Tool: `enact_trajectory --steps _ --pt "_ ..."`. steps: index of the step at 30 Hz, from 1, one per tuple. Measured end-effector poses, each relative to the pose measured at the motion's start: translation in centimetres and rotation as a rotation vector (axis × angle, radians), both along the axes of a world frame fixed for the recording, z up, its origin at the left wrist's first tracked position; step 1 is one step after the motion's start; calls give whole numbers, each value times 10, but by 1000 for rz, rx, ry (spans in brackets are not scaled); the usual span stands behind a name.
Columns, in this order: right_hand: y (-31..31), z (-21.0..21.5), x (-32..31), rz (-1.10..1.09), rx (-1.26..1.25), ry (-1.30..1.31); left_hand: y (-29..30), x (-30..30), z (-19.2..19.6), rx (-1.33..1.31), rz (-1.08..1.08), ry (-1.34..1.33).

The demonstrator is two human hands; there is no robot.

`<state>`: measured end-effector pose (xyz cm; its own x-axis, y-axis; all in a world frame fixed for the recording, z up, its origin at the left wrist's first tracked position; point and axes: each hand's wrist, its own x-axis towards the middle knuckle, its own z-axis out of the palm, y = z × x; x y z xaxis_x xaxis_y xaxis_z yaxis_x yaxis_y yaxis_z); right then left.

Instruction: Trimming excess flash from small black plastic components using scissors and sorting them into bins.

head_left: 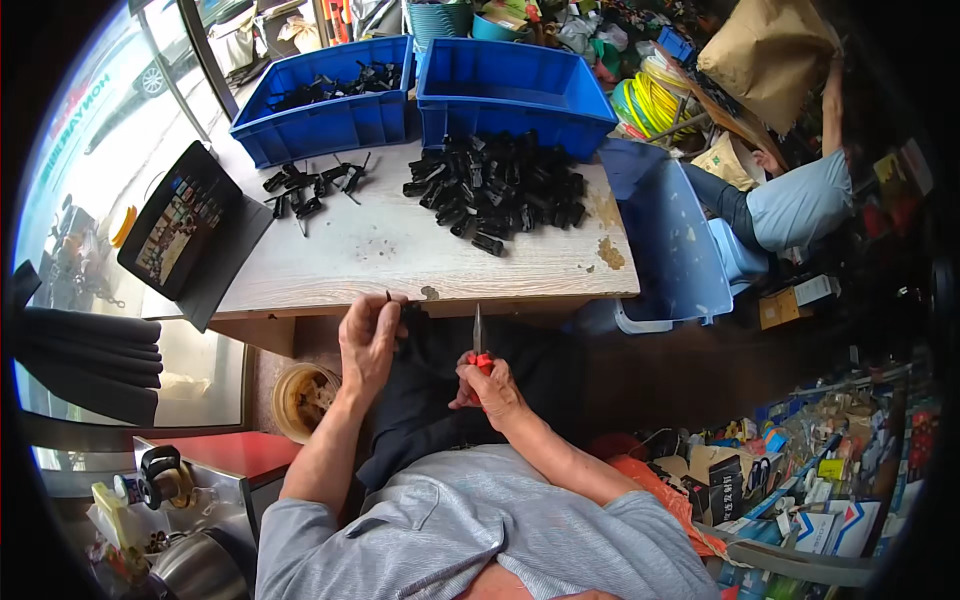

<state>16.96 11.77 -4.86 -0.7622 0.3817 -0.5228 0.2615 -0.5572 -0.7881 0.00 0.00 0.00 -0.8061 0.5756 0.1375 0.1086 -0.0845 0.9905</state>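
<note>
My left hand point(368, 345) is raised at the table's front edge, thumb and fingers pinched on a small black plastic part point(413, 318) that blends into my dark trousers. My right hand point(492, 388) is wrapped round the red handles of long-nose pliers point(478, 335), their slim metal jaws pointing away from me toward the table. Beyond the hands, a heap of black plastic parts point(500, 185) covers the middle right of the table point(380, 255). Left of it is a smaller group of black parts with thin metal pins point(315, 185).
At the back stand two blue crates, the left crate point(330, 128) holding black parts, the right crate point(515, 115) deeper. A tablet point(180, 225) leans at the left. A light-blue bin point(660, 240) adjoins the table's right side. Another person point(800, 200) sits beyond it, holding a brown sack point(765, 60).
</note>
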Motion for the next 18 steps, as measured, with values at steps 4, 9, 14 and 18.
enact_trajectory --steps 4,9,14,18 --pt "3 18 -5 -101 17 152 2 46 -19 82 -85 -388" --pt "-2 6 0 -116 67 161 2 64 -41 127 -87 -582" --pt "-6 1 0 -134 42 109 -1 70 -45 59 -145 -616" --pt "-7 3 2 -125 43 65 -3 73 -33 -113 -224 -613"
